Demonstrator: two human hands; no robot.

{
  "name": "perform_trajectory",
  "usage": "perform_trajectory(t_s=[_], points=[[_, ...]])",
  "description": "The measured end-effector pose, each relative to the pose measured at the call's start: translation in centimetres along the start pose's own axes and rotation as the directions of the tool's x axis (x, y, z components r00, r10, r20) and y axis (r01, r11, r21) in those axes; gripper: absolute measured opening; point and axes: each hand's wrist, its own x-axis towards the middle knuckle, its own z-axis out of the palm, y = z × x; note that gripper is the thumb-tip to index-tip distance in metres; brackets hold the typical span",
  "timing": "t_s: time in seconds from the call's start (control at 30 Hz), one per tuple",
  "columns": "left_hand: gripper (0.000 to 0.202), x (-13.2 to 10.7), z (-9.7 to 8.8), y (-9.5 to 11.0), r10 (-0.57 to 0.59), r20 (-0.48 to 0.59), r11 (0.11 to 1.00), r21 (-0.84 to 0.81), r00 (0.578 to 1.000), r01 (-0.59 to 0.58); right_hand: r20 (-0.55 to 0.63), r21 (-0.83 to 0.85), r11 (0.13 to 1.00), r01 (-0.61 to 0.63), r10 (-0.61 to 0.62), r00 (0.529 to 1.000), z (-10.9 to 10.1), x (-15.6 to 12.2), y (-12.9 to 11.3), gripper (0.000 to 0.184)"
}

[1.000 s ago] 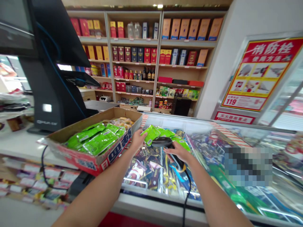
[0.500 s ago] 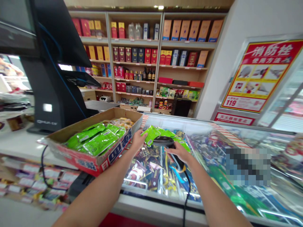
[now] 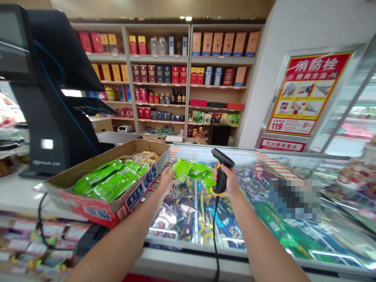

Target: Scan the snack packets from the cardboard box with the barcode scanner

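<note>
My left hand [image 3: 166, 181] pinches a green snack packet [image 3: 181, 169] just above the freezer's glass lid [image 3: 264, 203]. More green packets [image 3: 202, 170] lie on the glass beside it. My right hand [image 3: 229, 181] is wrapped round the handle of a black barcode scanner [image 3: 221, 168] with an orange collar, held upright to the right of the packets, its head tilted toward them. The scanner's cable [image 3: 215, 235] hangs down along my forearm.
A cardboard tray [image 3: 123, 203] of green packets sits at the left, overhanging the white counter [image 3: 17, 192]. A black point-of-sale terminal [image 3: 49, 102] stands behind it. Shelves of boxed goods [image 3: 173, 74] line the back wall; a red fire-hydrant poster [image 3: 308, 94] hangs at right.
My right hand has lifted the scanner off the packets and turned it upright, moving it to the right. My left hand keeps hold of the green packet. The view has shifted slightly left.
</note>
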Motion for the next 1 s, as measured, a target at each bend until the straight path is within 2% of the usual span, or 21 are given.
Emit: perform_trajectory(t_s=[0.13, 0.27, 0.33, 0.4, 0.5, 0.57, 0.7, 0.77, 0.87, 0.93, 1.0], points=[[0.024, 0.1, 2.1, 0.6, -0.051, 0.037, 0.999, 0.003, 0.998, 0.051, -0.093, 0.025, 0.996, 0.091, -0.088, 0.992, -0.1, 0.3, 0.0, 0.033], [0.018, 0.1, 5.9, 0.0, -0.075, 0.109, 0.994, 0.083, 0.991, 0.067, -0.171, 0.079, 0.984, 0.157, -0.142, 0.975, -0.2, 0.4, -0.5, 0.032], [0.015, 0.2, 7.7, -0.6, -0.028, 0.13, 0.974, 0.228, 0.991, -0.002, -0.206, 0.101, 0.98, 0.173, -0.149, 0.967, -0.3, 0.4, -0.7, 0.033], [0.013, 0.2, 9.0, -1.1, 0.052, 0.135, 0.907, 0.408, 0.99, -0.103, -0.237, 0.11, 0.976, 0.19, -0.159, 0.958, -0.3, 0.5, -0.8, 0.033], [0.013, 0.1, 9.7, -1.1, 0.177, 0.14, 0.787, 0.575, 0.974, -0.225, -0.254, 0.105, 0.971, 0.215, -0.183, 0.95, -0.4, 0.7, -0.8, 0.033], [0.013, -0.2, 9.5, -0.8, 0.263, 0.188, 0.693, 0.646, 0.946, -0.321, -0.254, 0.098, 0.97, 0.222, -0.191, 0.948, -0.4, 0.8, -0.6, 0.032], [0.011, -1.3, 8.1, 0.9, 0.398, 0.342, 0.436, 0.746, 0.851, -0.504, -0.235, 0.097, 0.972, 0.216, -0.189, 0.954, -0.3, 0.9, -0.4, 0.032], [0.012, -2.1, 7.0, 2.5, 0.417, 0.421, 0.3, 0.773, 0.806, -0.559, -0.224, 0.094, 0.974, 0.207, -0.182, 0.958, -0.3, 0.9, -0.3, 0.033], [0.011, -3.2, 4.7, 6.1, 0.438, 0.482, 0.186, 0.777, 0.758, -0.602, -0.196, 0.068, 0.979, 0.192, -0.175, 0.965, -0.2, 0.9, -0.2, 0.032], [0.013, -3.5, 2.6, 9.2, 0.457, 0.474, 0.143, 0.796, 0.752, -0.588, -0.171, 0.04, 0.982, 0.186, -0.177, 0.969, -0.1, 0.8, -0.1, 0.032], [0.017, -3.2, 0.0, 12.3, 0.451, 0.414, 0.101, 0.857, 0.791, -0.506, -0.151, 0.011, 0.985, 0.174, -0.171, 0.974, 0.0, 0.7, 0.1, 0.033]])
